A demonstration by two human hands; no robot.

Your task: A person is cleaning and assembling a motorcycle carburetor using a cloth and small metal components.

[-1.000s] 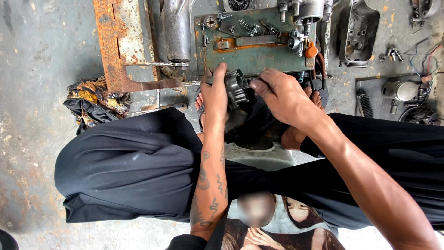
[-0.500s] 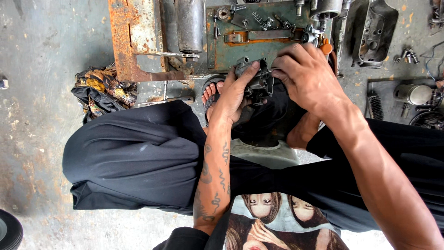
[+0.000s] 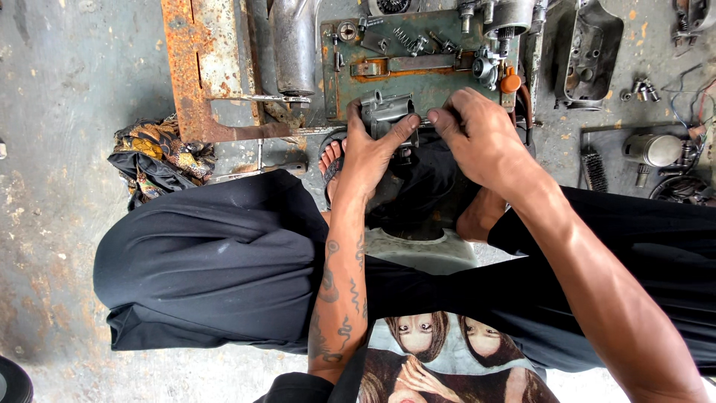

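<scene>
Two hands meet on one small grey metal engine part (image 3: pixel 388 112) at upper centre of frame. Left hand (image 3: pixel 365 153) grips it from below-left, thumb up its right side; right hand (image 3: pixel 481 138) pinches in from the right at its edge. Part sits directly ahead of both hands, long axis roughly left-right; left hand nearer. Green parts tray (image 3: pixel 418 82) crowds just above, rusty bracket (image 3: pixel 201 75) to upper left; open room only toward the lap.

Grey, stained concrete floor (image 3: pixel 67 89) in flat daylight; rusty metal frame (image 3: pixel 195 71), crumpled patterned rag (image 3: pixel 156 160), green metal tray (image 3: pixel 418 78), scattered engine parts (image 3: pixel 641 89) lying about.
</scene>
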